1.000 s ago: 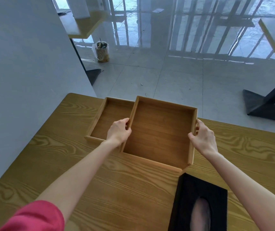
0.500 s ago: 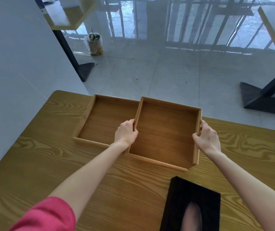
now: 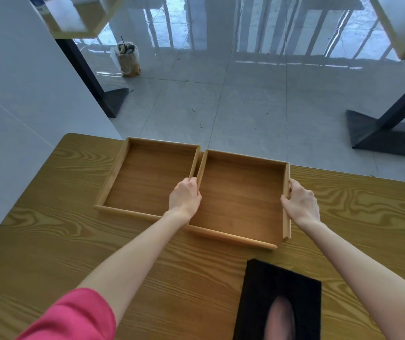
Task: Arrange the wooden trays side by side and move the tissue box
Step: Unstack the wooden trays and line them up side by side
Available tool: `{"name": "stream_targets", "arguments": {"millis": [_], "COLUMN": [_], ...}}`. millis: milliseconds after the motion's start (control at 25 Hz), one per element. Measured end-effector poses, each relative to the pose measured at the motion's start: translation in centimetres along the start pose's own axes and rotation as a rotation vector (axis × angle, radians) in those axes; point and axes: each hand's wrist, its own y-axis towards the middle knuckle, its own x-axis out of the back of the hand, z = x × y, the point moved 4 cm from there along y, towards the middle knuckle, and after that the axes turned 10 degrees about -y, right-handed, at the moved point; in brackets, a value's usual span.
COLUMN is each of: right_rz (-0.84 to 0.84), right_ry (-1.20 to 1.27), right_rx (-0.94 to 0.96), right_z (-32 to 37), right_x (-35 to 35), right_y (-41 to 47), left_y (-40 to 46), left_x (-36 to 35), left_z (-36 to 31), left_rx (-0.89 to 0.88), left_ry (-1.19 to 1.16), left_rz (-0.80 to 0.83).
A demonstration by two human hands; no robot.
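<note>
Nearest you, the black tissue box point(image 3: 280, 300) lies flat on the wooden table point(image 3: 49, 241), between your forearms and just short of the trays, not yet moved. Beyond it, your left hand point(image 3: 184, 196) is closed over the left wall of the right tray point(image 3: 240, 195), and your right hand point(image 3: 299, 201) clasps its right wall, so both hands hold this one tray. The left tray point(image 3: 149, 177) sits just beside it, their walls nearly touching at the far end, slightly apart near your knuckles.

Watch your left fingers point(image 3: 192, 181): they lie in the narrow gap, and closing the trays further would likely pinch them or leave the walls skewed. The right tray's near edge also sits lower than its neighbour's, so the pair may end up misaligned. Its near corner is close to the tissue box and could nudge it.

Past the table's far edge, a glossy tiled floor point(image 3: 245, 106) holds dark table bases and a bagged cup point(image 3: 126, 58).
</note>
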Motion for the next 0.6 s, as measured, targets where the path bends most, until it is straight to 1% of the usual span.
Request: {"name": "stream_targets", "arguments": {"millis": [120, 240, 360, 480, 560, 600], "right_rz": [-0.004, 0.007, 0.033, 0.025, 0.042, 0.080], "right_ry": [0.030, 0.054, -0.004, -0.205, -0.226, -0.207], "right_rx": [0.006, 0.007, 0.020, 0.108, 0.211, 0.249], "right_z": [0.0, -0.2, 0.1, 1.8, 3.5, 4.3], "right_x": [-0.4, -0.7, -1.2, -1.6, -2.2, -2.5], "right_y": [0.0, 0.0, -0.4, -1.7, -2.9, -3.6], "left_y": [0.0, 0.3, 0.3, -0.5, -1.2, -1.5], "left_x": [-0.1, 0.5, 1.3, 1.6, 1.7, 1.7], "left_z": [0.0, -0.4, -0.6, 0.1, 1.2, 1.8], "left_rx": [-0.021, -0.053, -0.065, -0.078, -0.080, -0.082], "left_ry": [0.042, 0.031, 0.002, 0.023, 0.055, 0.081], "left_rz": [-0.017, -0.064, -0.079, -0.026, 0.030, 0.056]}}
